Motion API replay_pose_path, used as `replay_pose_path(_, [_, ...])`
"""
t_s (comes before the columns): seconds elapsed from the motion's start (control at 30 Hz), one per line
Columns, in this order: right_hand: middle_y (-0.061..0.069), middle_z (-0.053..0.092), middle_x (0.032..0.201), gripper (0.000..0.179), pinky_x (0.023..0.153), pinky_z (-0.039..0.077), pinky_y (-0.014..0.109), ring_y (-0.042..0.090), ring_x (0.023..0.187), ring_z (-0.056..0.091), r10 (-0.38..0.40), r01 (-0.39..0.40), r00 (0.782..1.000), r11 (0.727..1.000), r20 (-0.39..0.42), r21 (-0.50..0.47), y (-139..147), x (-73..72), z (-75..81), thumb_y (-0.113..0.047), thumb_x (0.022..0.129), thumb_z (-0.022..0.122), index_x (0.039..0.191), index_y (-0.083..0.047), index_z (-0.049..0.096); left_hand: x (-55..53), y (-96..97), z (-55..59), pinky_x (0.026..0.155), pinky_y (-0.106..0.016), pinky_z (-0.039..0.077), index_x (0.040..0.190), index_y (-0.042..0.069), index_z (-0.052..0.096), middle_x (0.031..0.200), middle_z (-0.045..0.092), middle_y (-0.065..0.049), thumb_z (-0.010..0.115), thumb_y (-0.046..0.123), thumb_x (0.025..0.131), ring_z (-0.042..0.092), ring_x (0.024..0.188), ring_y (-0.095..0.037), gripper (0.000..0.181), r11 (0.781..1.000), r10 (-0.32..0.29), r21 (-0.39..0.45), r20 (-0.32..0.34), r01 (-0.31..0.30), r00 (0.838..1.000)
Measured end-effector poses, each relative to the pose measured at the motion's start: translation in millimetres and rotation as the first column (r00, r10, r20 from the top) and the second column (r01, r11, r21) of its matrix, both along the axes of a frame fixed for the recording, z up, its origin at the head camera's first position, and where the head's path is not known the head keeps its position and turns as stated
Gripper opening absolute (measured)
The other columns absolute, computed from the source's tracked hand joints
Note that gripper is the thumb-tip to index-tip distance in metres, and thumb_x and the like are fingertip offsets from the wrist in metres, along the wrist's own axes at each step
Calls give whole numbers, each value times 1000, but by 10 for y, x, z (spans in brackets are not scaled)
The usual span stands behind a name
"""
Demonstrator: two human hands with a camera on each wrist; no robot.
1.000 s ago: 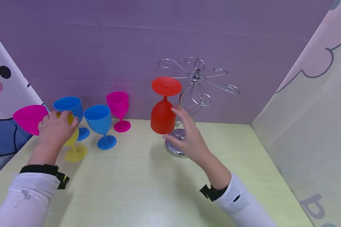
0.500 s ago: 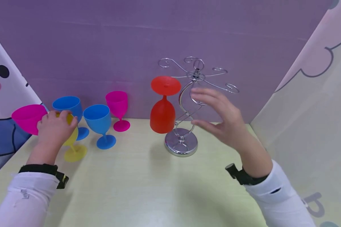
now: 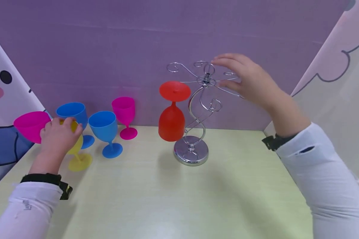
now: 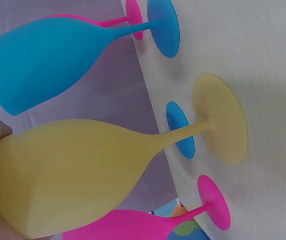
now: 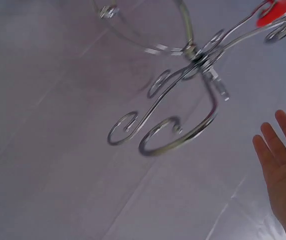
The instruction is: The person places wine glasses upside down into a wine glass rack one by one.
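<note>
On the left, my left hand (image 3: 57, 135) grips a yellow goblet (image 4: 72, 172) around its rim from above. That goblet stands upright, its foot (image 4: 225, 120) on the table. A chrome goblet rack (image 3: 191, 154) with curled wire arms stands right of the middle. From one of its left arms a red goblet (image 3: 171, 123) hangs upside down by its foot. My right hand (image 3: 251, 79) is raised at the top right of the rack, fingers extended and holding nothing, overlapping the rack's right arms in the head view.
Two blue goblets (image 3: 103, 124) stand upright around the yellow one. A pink goblet (image 3: 124, 111) stands near the purple backdrop (image 3: 122, 49), and another pink goblet (image 3: 31, 126) is at the far left. Printed panels flank the pale table (image 3: 143, 205).
My right hand has left the red goblet, swung right, then risen to the rack's upper arms. The red goblet stays hanging. My left hand has kept its grip without moving.
</note>
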State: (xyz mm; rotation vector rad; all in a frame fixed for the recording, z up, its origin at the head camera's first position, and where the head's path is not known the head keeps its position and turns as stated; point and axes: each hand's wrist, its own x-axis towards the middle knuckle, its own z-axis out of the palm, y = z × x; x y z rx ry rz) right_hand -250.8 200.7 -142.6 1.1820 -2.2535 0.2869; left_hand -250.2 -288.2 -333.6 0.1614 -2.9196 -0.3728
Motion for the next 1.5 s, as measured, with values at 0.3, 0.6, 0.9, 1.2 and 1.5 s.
replay_pose_path(0.3, [6,42,139,55,101,36,48,26,123,39,-217,204,863,976,457,78,84,-389,207,-30,88,58,138,-20,39,10,14,-9,88,-72,26,131,-3,32,127,22,-40,39,37,94,23,113,-58,55,1000,-12,-3,-1,12,1000])
replay_pose_path(0.6, [10,54,126,48,96,41,47,24,113,47,-248,243,799,966,548,84,68,-599,228,-36,89,56,132,-17,47,20,26,16,87,-72,25,132,-3,32,127,22,-39,39,37,94,23,113,-58,55,1000,-13,2,-10,13,1000])
replay_pose_path(0.9, [9,60,117,44,93,44,42,22,103,54,-271,218,783,963,560,161,-13,-642,265,-22,87,61,130,-15,50,0,24,-7,88,-72,26,132,-2,32,128,22,-39,40,37,94,23,113,-57,55,1000,-13,-3,-13,13,1000])
replay_pose_path(1.2, [13,55,125,48,93,42,51,32,115,45,-362,246,894,889,263,387,-93,-589,313,-11,84,64,129,-21,52,-5,13,-2,88,-72,26,131,-3,32,127,22,-39,40,38,94,23,114,-57,56,1000,-5,-12,-17,5,1000])
replay_pose_path(1.5, [14,59,117,42,91,43,51,32,109,47,-215,201,976,844,-28,498,-137,-581,295,-8,81,65,122,-16,58,27,9,-3,89,-72,25,133,-2,31,128,22,-39,40,38,94,23,114,-57,56,1000,-2,-9,-1,2,1000])
